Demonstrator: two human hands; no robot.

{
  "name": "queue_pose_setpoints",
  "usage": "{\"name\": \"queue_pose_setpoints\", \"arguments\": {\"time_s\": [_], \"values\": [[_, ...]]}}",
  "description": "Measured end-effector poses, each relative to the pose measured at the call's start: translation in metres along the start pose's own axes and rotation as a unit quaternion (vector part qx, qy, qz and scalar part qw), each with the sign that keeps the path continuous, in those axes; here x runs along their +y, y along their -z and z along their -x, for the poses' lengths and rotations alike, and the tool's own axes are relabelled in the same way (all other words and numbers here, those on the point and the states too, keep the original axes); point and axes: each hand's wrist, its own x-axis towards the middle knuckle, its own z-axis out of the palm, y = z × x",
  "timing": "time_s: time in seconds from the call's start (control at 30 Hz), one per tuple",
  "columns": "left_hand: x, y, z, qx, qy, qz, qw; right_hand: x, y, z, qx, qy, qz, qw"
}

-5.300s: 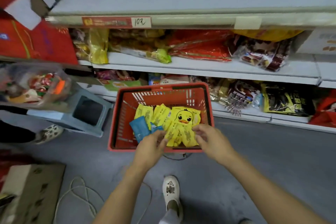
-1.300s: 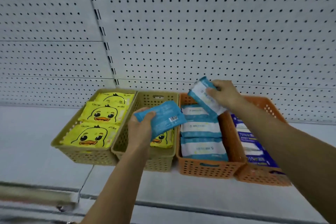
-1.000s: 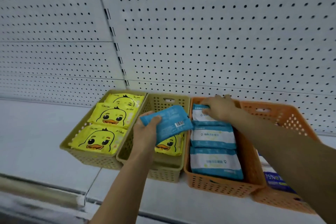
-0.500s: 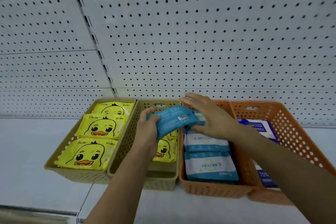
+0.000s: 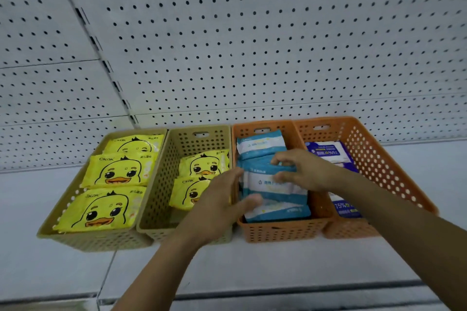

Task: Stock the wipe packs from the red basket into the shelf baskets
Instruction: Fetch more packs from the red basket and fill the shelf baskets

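Two bare arms, that's abt it

Both forearms come up from the bottom edge w/ no sleeves, no cuffs anywhere in frame. Left hand (image 5: 222,206) and right hand (image 5: 307,171) are bare too: no gloves, no rings, no watch or wristband, no tape. Fingers on both look a bit soft/blurry so can't make out nails or any small marks. Arms are cut off by the frame before the elbows, so no clothing shows at all, nothing else of the person in view tbh.

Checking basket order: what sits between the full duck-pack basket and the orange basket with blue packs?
In the head view, a second tan basket holding two duck packs.
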Motion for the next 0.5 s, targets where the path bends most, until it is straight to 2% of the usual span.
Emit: {"name": "queue_pose_setpoints", "arguments": {"time_s": [0.07, 0.13, 0.23, 0.3, 0.37, 0.5], "values": [[-0.01, -0.002, 0.004, -0.049, -0.02, -0.096, 0.994, -0.003, -0.004, 0.004, -0.05, -0.007, -0.017, 0.999], [-0.014, -0.003, 0.008, -0.046, -0.022, -0.146, 0.988, -0.011, -0.006, 0.008, -0.075, -0.021, 0.037, 0.996], [-0.018, -0.006, 0.008, -0.023, -0.034, -0.144, 0.989, -0.022, -0.015, 0.011, -0.015, -0.042, 0.193, 0.98], [-0.019, -0.008, 0.009, -0.018, -0.035, -0.145, 0.989, -0.028, -0.029, 0.018, 0.025, -0.039, 0.243, 0.969], [-0.022, -0.009, 0.009, -0.016, -0.041, -0.161, 0.986, -0.033, -0.042, 0.025, 0.01, -0.037, 0.194, 0.98], [-0.024, -0.009, 0.008, -0.007, -0.06, -0.202, 0.978, -0.041, -0.052, 0.037, -0.077, -0.082, 0.111, 0.988]]}}
